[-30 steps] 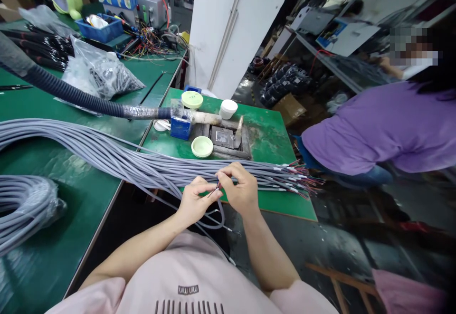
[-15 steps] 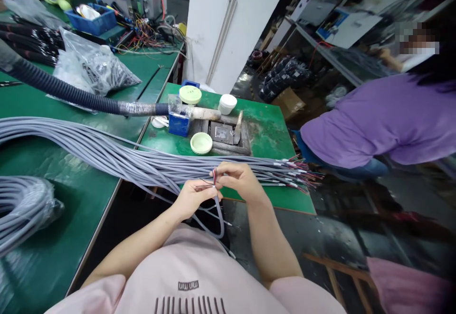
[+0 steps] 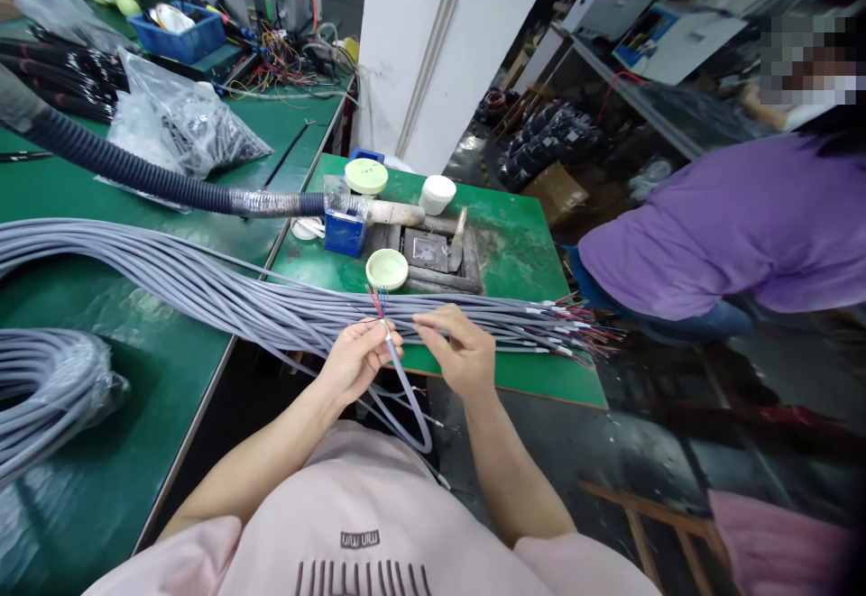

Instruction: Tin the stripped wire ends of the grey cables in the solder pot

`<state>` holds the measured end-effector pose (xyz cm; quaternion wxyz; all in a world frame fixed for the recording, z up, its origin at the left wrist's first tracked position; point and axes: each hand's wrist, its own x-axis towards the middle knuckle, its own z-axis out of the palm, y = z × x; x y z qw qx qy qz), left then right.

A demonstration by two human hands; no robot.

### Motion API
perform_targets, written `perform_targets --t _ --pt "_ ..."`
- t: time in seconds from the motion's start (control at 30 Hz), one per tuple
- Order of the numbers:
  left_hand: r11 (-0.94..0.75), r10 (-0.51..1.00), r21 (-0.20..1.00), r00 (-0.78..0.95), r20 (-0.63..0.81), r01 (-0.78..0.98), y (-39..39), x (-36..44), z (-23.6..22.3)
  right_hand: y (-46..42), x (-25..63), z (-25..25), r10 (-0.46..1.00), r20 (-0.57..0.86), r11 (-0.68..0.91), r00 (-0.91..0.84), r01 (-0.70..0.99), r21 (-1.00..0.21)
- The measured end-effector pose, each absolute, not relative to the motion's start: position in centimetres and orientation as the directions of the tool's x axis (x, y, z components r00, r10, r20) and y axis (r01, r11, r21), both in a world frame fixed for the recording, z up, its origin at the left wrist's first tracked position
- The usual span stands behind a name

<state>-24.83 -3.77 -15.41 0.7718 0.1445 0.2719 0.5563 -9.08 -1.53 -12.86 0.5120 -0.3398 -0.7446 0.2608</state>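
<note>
My left hand (image 3: 357, 357) pinches a grey cable (image 3: 404, 380) just below its stripped end. Thin red, blue and dark wires (image 3: 377, 301) fan upward out of that end. From the grip the cable bends down in a loop before my shirt. My right hand (image 3: 460, 348) is apart from the wires, to their right, its thumb and forefinger brought together; whatever may be between the tips is too small to make out. Behind both hands runs a thick bundle of grey cables (image 3: 271, 307), whose stripped ends (image 3: 575, 330) lie at the right.
A solder pot (image 3: 429, 251) with a scraper is set in the green bench (image 3: 514, 235). Around it are a pale green dish (image 3: 387, 269), a white tub (image 3: 437, 194) and an extraction hose (image 3: 169, 177). A coiled cable (image 3: 54, 398) lies left. A person in purple (image 3: 710, 235) is at right.
My right hand has come off the wires and moved slightly right. The wires, earlier bunched between both hands, now spread upward, and my left hand has shifted a little left with the cable.
</note>
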Motion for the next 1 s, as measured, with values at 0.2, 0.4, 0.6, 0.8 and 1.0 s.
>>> perform_targets --t 0.2,0.4,0.6,0.8,1.0 --pt "0.333 0.941 0.499 0.252 -0.224 -0.800 -3.4 -24.7 -15.3 -2.2 -8.3 -13.4 0.489 0.654 0.871 -0.578 0.287 -0.397" --pt "0.171 0.985 0.840 0.103 -0.138 -0.514 -3.6 -26.0 -14.5 -0.3 -8.0 -12.9 0.485 0.737 0.865 -0.470 0.383 -0.325" --pt "-0.392 0.788 0.839 -0.332 0.518 0.378 -2.9 -29.9 -15.0 4.5 -8.4 -11.2 0.637 0.732 0.715 -0.240 0.539 -0.445" --pt "-0.425 0.667 0.695 -0.319 0.674 0.580 -1.6 -31.2 -17.1 8.9 -10.5 -11.8 0.755 0.590 0.618 -0.286 0.610 -0.495" --pt "-0.405 0.696 0.710 -0.310 0.648 0.577 -1.6 -31.1 -17.3 11.2 -12.1 -12.4 0.760 0.516 0.623 -0.394 0.667 -0.408"
